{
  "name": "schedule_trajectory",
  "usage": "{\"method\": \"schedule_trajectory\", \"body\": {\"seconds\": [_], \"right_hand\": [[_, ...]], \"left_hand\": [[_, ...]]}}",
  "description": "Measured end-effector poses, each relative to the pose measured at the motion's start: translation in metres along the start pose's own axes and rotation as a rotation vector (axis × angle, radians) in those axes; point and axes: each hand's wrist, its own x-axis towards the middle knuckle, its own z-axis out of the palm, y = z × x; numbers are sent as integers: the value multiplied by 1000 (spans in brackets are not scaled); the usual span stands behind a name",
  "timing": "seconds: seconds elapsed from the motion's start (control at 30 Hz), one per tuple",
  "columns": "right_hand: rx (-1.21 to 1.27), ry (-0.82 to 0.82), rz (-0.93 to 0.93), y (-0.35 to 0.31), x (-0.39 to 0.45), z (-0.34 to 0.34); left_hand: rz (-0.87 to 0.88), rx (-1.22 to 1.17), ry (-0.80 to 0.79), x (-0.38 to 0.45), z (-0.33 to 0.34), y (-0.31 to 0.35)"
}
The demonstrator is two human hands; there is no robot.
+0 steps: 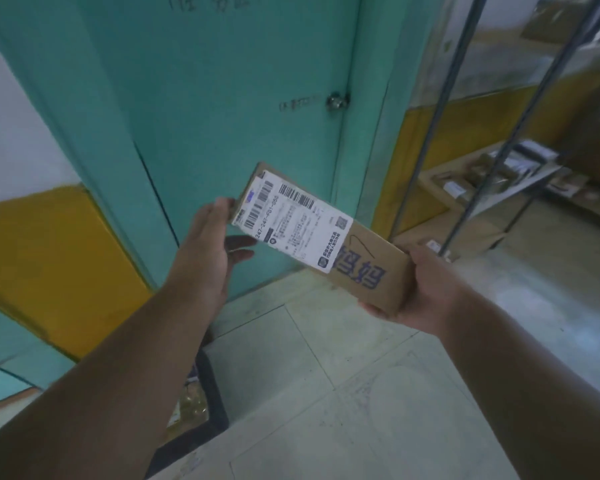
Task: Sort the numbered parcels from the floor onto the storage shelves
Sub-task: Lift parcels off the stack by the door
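Head view: a long brown cardboard parcel [323,239] with a white shipping label [291,220] is held in the air before a teal door [222,98]. The right hand [426,292] grips its near end, fingers curled beneath. The left hand [212,244] touches the far end, fingers straight. Metal storage shelves [499,174] stand at right.

A long parcel [321,233] is up off the floor [343,393], in front of a door [222,98]. The left hand [208,247] is at its 9 o'clock end. The right hand [426,292] holds its 4 o'clock end. Shelves [499,188] with more parcels stand at 2 o'clock.
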Motion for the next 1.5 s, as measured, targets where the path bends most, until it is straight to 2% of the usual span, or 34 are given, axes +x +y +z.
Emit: {"method": "schedule_trajectory", "body": {"seconds": [0.13, 0.3, 0.4, 0.57, 0.67, 0.8, 0.9, 1.03, 1.23, 1.37, 1.5], "right_hand": [[135, -22, 41, -5, 3, -39], [113, 22, -39, -24, 7, -78], [162, 13, -65, -30, 15, -86], [311, 18, -256, -52, 41, -80], [227, 78, -366, -82, 57, -91], [-202, 338, -444, -133, 61, -119], [-359, 457, -467, -166, 55, -145], [-337, 456, -470, -190, 52, -194], [-130, 583, -499, -216, 60, -329], [-21, 545, -472, -246, 77, -409], [-23, 565, -528, -299, 91, -476]], "left_hand": [[60, -33, -86, 11, 61, -5], [-20, -14, -199, 25, 113, -33], [-45, -86, -260, 42, 141, -47], [-112, -50, -492, 68, 206, -63], [-188, -61, -589, 94, 252, -64], [-204, -14, -730, 121, 315, -57], [-186, 84, -850, 123, 362, -63], [-190, 124, -1042, 99, 432, -78], [-249, 256, -1275, 71, 550, -119], [-222, 197, -1336, 61, 625, -126], [-170, 174, -1206, 63, 694, -133]]}}
